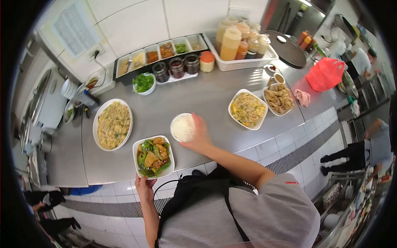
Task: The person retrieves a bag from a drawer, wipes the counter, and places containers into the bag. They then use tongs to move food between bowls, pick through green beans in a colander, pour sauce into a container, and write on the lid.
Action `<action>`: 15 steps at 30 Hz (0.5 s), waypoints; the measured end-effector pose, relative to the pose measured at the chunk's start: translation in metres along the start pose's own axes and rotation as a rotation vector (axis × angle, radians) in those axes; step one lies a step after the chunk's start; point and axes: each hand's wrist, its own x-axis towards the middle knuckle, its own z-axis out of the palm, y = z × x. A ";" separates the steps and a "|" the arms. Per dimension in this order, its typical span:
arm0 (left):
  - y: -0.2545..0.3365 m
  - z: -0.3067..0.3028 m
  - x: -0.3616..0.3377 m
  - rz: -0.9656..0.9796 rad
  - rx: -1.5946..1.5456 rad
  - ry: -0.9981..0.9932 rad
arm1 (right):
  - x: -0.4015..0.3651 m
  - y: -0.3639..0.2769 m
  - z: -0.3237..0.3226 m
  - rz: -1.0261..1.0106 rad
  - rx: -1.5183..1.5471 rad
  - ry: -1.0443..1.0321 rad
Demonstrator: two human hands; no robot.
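My right hand [199,137] curls around the side of a round white bowl of rice [182,127] at the middle of the steel counter. At the counter's front edge, my left hand [144,187] grips the near rim of a square white dish [172,164]. Green peppers and browned chunks in sauce [153,157] fill that dish; the chunks look like tofu. The dish stands just left of the rice bowl, a small gap between them. Farther left lies an oval white plate [94,131] heaped with fried rice.
To the right stand a square bowl of fried rice [247,108] and a bowl of fried pieces [278,99]. Behind are a bowl of greens [144,84], a topping rack [120,74], jars and a basket of sauce bottles [244,63]. A red bag [324,74] sits far right; other people work nearby.
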 end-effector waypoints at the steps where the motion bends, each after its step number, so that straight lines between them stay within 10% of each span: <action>1: -0.005 0.011 0.010 -0.019 -0.010 -0.024 | -0.009 0.009 -0.017 0.034 -0.028 0.024; 15: -0.061 0.112 0.055 -0.245 -0.120 -0.133 | -0.041 0.031 -0.186 -0.243 -0.276 0.312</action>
